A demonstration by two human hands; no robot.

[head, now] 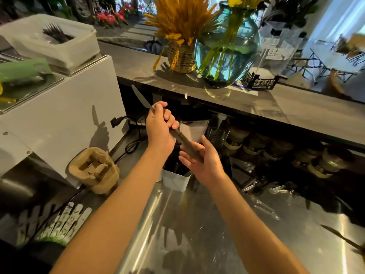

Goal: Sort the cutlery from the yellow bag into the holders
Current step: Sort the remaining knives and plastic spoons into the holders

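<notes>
- The white holder (176,179) stands on the steel counter (197,224) just under my hands, with dark cutlery handles standing in it.
- To its left, the tan holder (94,171) holds what look like forks, too dim to be sure.
- On the white machine at far left, a white box (53,42) has fork tines sticking up from its opening.
- My left hand (160,125) curls around the knife (169,129) near its middle.
- My right hand (203,161), fingers loosely spread, cradles the handle end.
- The knife runs diagonally above the white holder, blade tip up-left, handle down-right.
</notes>
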